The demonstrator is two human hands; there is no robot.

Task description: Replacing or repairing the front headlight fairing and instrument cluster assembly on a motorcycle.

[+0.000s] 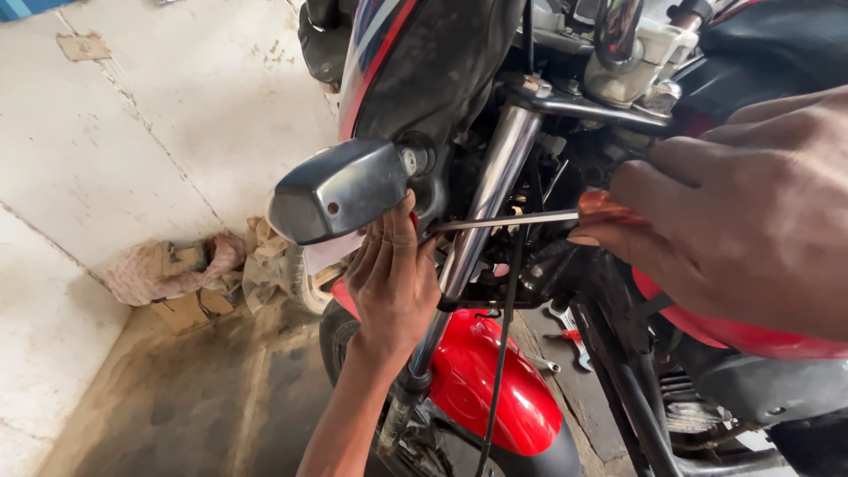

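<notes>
A red and black motorcycle stands in front of me, seen from its front left. My left hand (pixel 393 283) reaches up from below and grips the base of the dark grey turn indicator (pixel 340 190), fingertips tucked behind it. My right hand (pixel 742 221) is shut on the orange handle of a screwdriver (pixel 503 219). Its thin metal shaft runs leftward past the chrome fork tube (pixel 495 177), and its tip ends just beside my left fingertips at the indicator's mount. What the tip touches is hidden.
The red front fender (pixel 481 380) and the tyre sit below my left arm. Wrenches (pixel 570 331) lie on the floor behind the fork. A heap of rags and cardboard (pixel 177 269) rests against the pale, stained wall (pixel 132 132) at left.
</notes>
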